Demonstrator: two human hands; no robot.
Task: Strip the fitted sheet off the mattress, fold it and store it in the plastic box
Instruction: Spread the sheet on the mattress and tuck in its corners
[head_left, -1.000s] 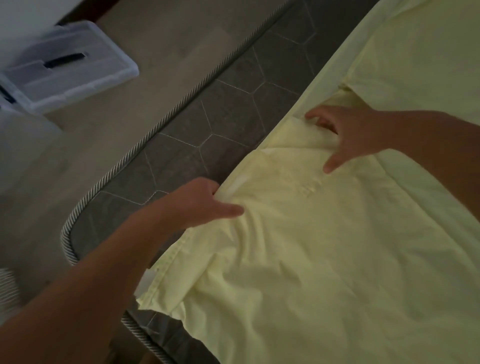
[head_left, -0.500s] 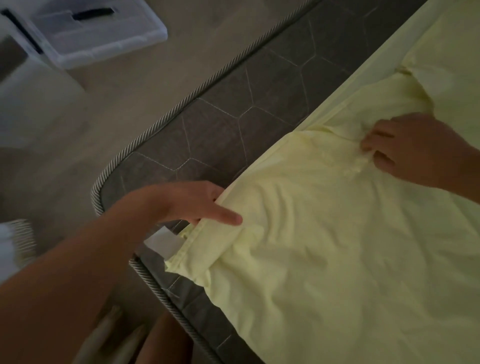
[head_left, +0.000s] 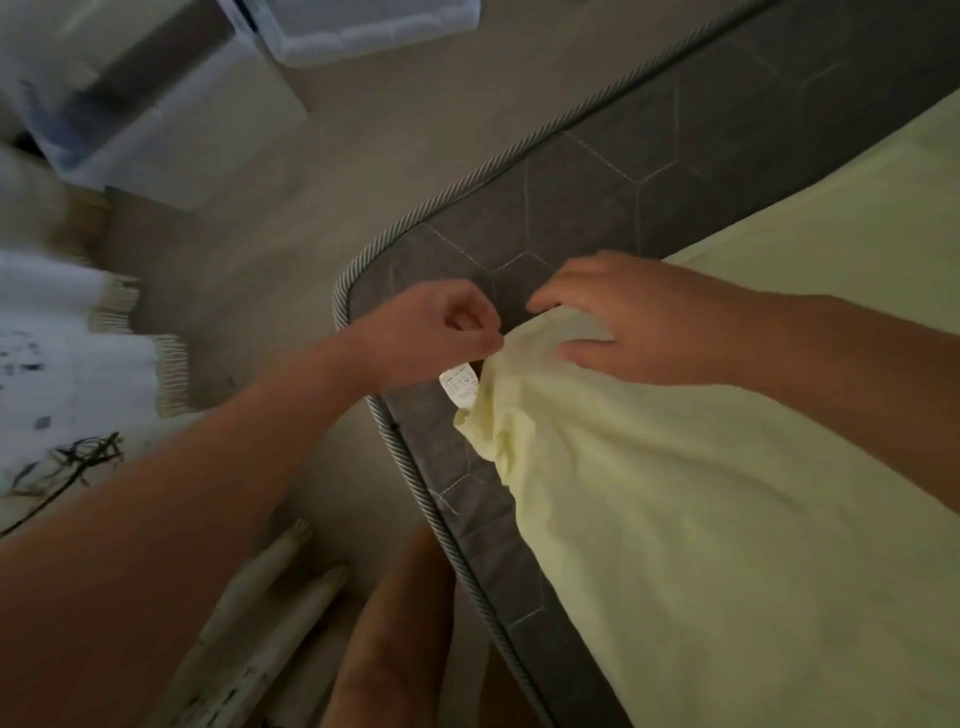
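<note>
A pale yellow fitted sheet (head_left: 727, 493) lies loose on the grey quilted mattress (head_left: 582, 208), bunched near the mattress corner. My left hand (head_left: 431, 332) pinches the sheet's corner edge, just above a small white care label (head_left: 460, 384). Right beside it, my right hand (head_left: 639, 317) grips the same bunched corner, fingers curled over the fabric. The clear plastic box (head_left: 363, 26) sits on the floor at the top of the view, partly cut off.
A white appliance with a dark panel (head_left: 156, 104) stands on the floor at top left. A white fringed textile (head_left: 67, 353) lies at the left. Pale slats (head_left: 260, 623) and my leg (head_left: 395, 639) are beside the mattress edge.
My right hand has travelled left along the sheet's edge to meet my left hand at the corner. The sheet corner is now gathered between both hands. My view shifted toward the mattress corner.
</note>
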